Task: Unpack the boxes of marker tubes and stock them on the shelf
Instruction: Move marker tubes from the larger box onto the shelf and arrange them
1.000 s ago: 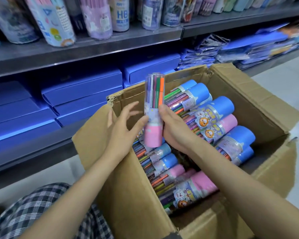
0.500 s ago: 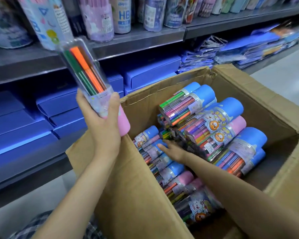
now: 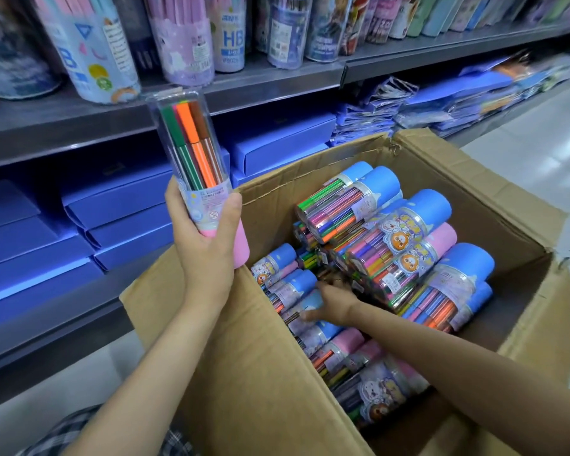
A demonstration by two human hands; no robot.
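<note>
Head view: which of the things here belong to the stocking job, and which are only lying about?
Part of the job:
- marker tube, gripped by the left hand
- cardboard box
- marker tubes in the box, with the right hand reaching among them
- shelf

Just there:
- blue flat boxes
- HB pencil tubs
- blue packets

- Bright, even overhead store light; soft glare streaks on the pale floor at right.
- Deep shadow under the shelf boards.
- Motion blur smears the far right edge.
- Wide-angle lens bends shelf lines toward the corners.
</note>
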